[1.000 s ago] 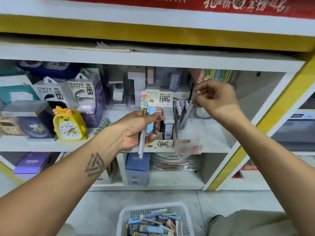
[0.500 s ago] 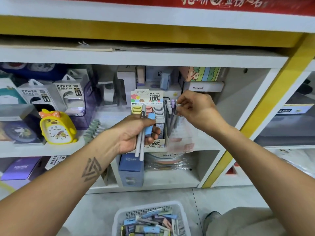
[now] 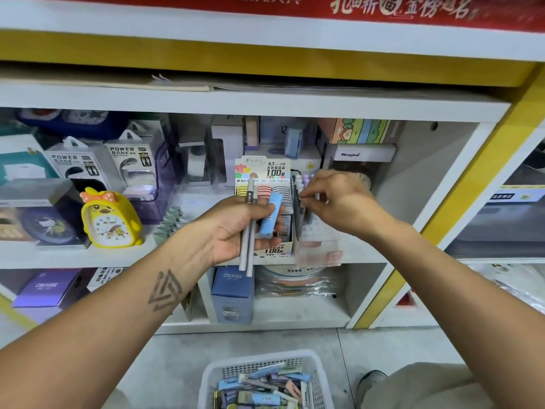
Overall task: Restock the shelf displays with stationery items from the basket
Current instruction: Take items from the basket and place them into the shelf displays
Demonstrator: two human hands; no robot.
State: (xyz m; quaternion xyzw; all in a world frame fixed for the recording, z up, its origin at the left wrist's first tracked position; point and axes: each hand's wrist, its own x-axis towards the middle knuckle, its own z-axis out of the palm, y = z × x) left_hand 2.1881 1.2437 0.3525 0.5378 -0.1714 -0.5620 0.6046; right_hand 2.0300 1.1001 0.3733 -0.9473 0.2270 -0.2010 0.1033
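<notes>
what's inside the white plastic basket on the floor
The white plastic basket holds a loose pile of small flat stationery packs, mostly light blue, with some pink, pale green and purple. What lies under the top layer is covered, and the basket's near end is out of frame.

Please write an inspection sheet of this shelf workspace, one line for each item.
Surface: white shelf, crowded with goods.
Job's things: two grey pens and a blue box in the left hand; lead display box; pen holder; white basket of stationery on the floor.
Clutter: yellow clock, power bank boxes.
Grips: left hand holds the pens and box; right hand pinches at the pen holder.
Cables: nothing seen.
Surroundings: red banner, yellow post.
</notes>
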